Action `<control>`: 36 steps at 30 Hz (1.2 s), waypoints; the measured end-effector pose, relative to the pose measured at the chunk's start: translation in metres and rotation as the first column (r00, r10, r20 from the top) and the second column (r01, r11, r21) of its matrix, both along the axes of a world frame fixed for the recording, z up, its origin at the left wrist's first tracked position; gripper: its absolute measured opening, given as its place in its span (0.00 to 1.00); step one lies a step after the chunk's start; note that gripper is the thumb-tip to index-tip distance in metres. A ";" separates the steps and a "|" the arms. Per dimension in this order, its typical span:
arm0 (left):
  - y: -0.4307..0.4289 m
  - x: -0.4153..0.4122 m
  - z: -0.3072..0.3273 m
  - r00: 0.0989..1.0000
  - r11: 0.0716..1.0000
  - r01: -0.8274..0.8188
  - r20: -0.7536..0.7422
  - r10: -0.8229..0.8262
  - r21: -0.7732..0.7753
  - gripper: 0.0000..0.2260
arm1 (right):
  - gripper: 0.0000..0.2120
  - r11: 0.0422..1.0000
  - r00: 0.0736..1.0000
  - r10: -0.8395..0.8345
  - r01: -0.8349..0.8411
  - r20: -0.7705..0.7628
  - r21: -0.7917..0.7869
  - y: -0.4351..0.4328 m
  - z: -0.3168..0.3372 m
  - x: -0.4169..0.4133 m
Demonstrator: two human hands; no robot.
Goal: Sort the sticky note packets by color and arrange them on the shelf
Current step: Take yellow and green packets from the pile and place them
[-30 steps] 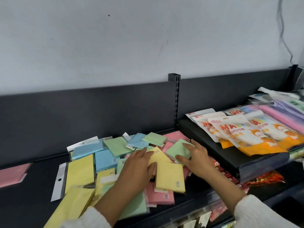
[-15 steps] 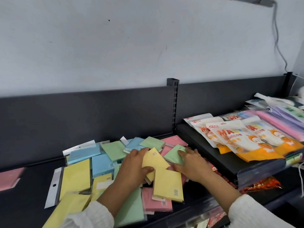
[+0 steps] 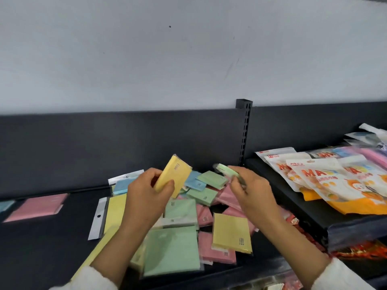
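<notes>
The left hand [image 3: 146, 195] is raised, curled round a yellow packet [image 3: 174, 176]; the right hand [image 3: 253, 191], level beside it, is held pinching a green packet [image 3: 225, 171].

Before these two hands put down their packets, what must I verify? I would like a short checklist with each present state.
1. Grip of left hand on yellow packet: ok.
2. Grip of right hand on green packet: ok, but blurred.
3. One colour per hand: ok.
4. Bare shelf left of the pile: ok.
5. Pile sorted by colour: not ok, mixed.
6. Green stack started: cannot tell.
</notes>
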State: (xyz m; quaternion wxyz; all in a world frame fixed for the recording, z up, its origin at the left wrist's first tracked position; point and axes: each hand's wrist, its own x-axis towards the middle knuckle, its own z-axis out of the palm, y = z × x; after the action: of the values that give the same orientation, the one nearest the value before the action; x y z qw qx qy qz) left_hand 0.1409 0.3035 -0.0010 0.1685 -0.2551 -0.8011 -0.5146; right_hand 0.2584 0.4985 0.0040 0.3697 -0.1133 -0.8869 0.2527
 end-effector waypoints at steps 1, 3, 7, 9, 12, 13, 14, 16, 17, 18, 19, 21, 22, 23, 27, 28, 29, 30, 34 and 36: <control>-0.009 0.001 0.000 0.999 0.999 -0.019 0.039 0.018 0.029 0.06 | 0.14 0.999 0.999 0.045 -0.045 -0.016 -0.001 -0.009 0.002 -0.003; -0.028 0.001 -0.003 0.993 0.995 -0.069 0.102 0.061 0.073 0.07 | 0.14 0.994 0.993 0.105 -0.104 -0.054 0.027 -0.029 0.003 -0.011; -0.077 -0.004 -0.013 0.973 0.984 -0.167 0.172 0.155 0.059 0.08 | 0.16 0.988 0.988 0.151 -0.149 -0.036 0.047 -0.063 -0.001 -0.032; -0.107 -0.007 -0.020 0.956 0.969 -0.242 0.181 0.231 0.042 0.07 | 0.16 0.983 0.983 0.182 -0.180 -0.035 0.037 -0.080 -0.003 -0.044; -0.150 -0.011 -0.028 0.917 0.936 -0.353 0.205 0.343 0.010 0.07 | 0.16 0.967 0.967 0.253 -0.253 -0.041 0.012 -0.106 -0.003 -0.058; -0.165 -0.012 -0.031 0.903 0.922 -0.386 0.215 0.373 0.020 0.08 | 0.16 0.960 0.960 0.279 -0.279 -0.036 0.012 -0.115 -0.003 -0.062; -0.178 -0.013 -0.033 0.888 0.908 -0.418 0.224 0.401 0.033 0.09 | 0.16 0.952 0.952 0.305 -0.304 -0.030 0.011 -0.124 -0.004 -0.066; -0.202 -0.016 -0.038 0.858 0.880 -0.471 0.266 0.439 0.069 0.11 | 0.16 0.937 0.937 0.349 -0.349 -0.020 0.011 -0.140 -0.004 -0.073; -0.213 -0.017 -0.041 0.846 0.866 -0.490 0.290 0.447 0.093 0.12 | 0.16 0.929 0.929 0.370 -0.370 -0.013 0.009 -0.148 -0.005 -0.076; -0.225 -0.018 -0.043 0.836 0.855 -0.505 0.310 0.452 0.114 0.14 | 0.16 0.921 0.921 0.390 -0.390 -0.005 0.004 -0.157 -0.006 -0.079; -0.236 -0.020 -0.046 0.830 0.849 -0.514 0.324 0.454 0.126 0.16 | 0.17 0.913 0.913 0.408 -0.408 0.001 -0.008 -0.166 -0.007 -0.082; -0.255 -0.023 -0.050 0.824 0.846 -0.517 0.347 0.449 0.133 0.19 | 0.17 0.901 0.901 0.434 -0.434 0.003 -0.021 -0.181 -0.010 -0.085; -0.264 -0.026 -0.051 0.821 0.845 -0.519 0.353 0.450 0.131 0.20 | 0.17 0.896 0.897 0.443 -0.443 0.004 -0.020 -0.189 -0.011 -0.088; -0.274 -0.028 -0.052 0.817 0.842 -0.524 0.355 0.455 0.126 0.20 | 0.17 0.894 0.894 0.448 -0.447 0.010 -0.014 -0.197 -0.012 -0.090; -0.311 -0.041 -0.053 0.810 0.838 -0.533 0.358 0.464 0.119 0.16 | 0.17 0.884 0.882 0.467 -0.468 0.055 0.000 -0.228 -0.016 -0.103; -0.322 -0.045 -0.054 0.811 0.839 -0.531 0.359 0.462 0.118 0.15 | 0.17 0.884 0.882 0.467 -0.468 0.068 0.003 -0.237 -0.017 -0.106; -0.332 -0.049 -0.054 0.811 0.840 -0.530 0.358 0.462 0.117 0.14 | 0.17 0.883 0.881 0.467 -0.469 0.079 0.002 -0.247 -0.018 -0.110; -0.341 -0.053 -0.054 0.811 0.840 -0.530 0.357 0.463 0.115 0.14 | 0.17 0.882 0.879 0.469 -0.471 0.090 -0.001 -0.255 -0.019 -0.112; -0.386 -0.073 -0.052 0.810 0.848 -0.522 0.363 0.460 0.090 0.12 | 0.17 0.876 0.868 0.474 -0.482 0.149 0.021 -0.303 -0.019 -0.132; -0.406 -0.084 -0.049 0.812 0.854 -0.513 0.374 0.449 0.089 0.11 | 0.17 0.875 0.866 0.475 -0.484 0.160 0.023 -0.326 -0.018 -0.141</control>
State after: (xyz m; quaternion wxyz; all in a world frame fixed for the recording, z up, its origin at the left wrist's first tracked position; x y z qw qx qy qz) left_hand 0.0571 -0.1027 -0.0505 0.1757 0.0662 -0.8047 -0.5633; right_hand 0.1177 0.1729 -0.0139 0.2314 0.1035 -0.9198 0.2995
